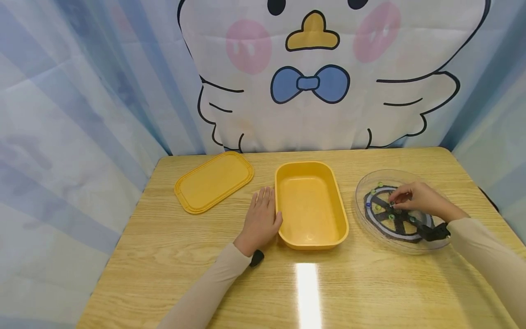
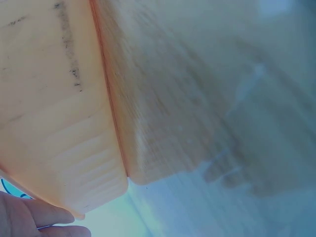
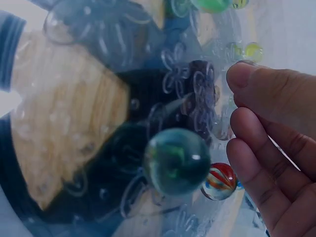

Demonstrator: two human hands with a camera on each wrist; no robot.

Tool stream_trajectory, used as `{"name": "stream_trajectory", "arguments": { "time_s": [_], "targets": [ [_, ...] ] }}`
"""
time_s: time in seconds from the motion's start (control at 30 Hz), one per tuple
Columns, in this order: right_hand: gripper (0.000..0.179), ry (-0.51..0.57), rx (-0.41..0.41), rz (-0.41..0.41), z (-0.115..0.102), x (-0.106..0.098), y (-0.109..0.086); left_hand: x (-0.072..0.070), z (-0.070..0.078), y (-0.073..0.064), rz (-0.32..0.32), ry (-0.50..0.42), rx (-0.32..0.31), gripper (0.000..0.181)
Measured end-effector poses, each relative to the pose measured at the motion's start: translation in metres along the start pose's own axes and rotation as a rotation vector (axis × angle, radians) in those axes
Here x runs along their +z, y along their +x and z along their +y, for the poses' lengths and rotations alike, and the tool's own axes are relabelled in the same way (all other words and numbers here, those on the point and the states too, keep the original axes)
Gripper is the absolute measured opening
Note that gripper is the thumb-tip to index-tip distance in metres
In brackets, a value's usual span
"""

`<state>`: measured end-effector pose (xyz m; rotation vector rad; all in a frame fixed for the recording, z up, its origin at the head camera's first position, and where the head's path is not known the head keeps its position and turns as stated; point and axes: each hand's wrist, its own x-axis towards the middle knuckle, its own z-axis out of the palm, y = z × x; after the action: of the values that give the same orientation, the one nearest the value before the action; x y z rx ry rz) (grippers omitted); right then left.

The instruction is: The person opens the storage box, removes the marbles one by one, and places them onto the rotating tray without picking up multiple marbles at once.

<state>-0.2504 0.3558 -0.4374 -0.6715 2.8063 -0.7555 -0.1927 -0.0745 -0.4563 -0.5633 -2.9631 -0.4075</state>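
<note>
My left hand [image 1: 258, 221] lies with straight fingers along the left side of a yellow plastic bin [image 1: 283, 228], thumb at its rim. In the left wrist view, the bin's outer wall [image 2: 59, 133] fills the left side, with fingertips near its edge. My right hand [image 1: 419, 199] reaches over a clear round dish [image 1: 360, 183], thumb and fingertips pinching a small dark marble [image 1: 392, 204], mostly hidden. Several marbles lie in the dish, among them a blue one [image 1: 368, 204], a green one [image 3: 177, 161] and a red-striped one [image 3: 219, 181] below the fingers.
A black spoked wheel shape [image 1: 398, 224] with a pale ring shows through the dish. Left of the bin, a flat yellow lid [image 1: 213, 183] rests on the wooden table [image 1: 164, 265]. A printed curtain [image 1: 312, 123] hangs behind the table's back edge.
</note>
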Motion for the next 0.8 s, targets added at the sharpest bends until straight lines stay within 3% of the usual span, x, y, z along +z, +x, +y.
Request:
{"name": "stream_trajectory", "arguments": {
  "time_s": [0.8],
  "targets": [
    [0.017,-0.026,0.024,-0.036,0.0001,0.0007,-0.0015,0.0003,0.0001,-0.0003,-0.004,-0.012,-0.001,0.061]
  ]
}}
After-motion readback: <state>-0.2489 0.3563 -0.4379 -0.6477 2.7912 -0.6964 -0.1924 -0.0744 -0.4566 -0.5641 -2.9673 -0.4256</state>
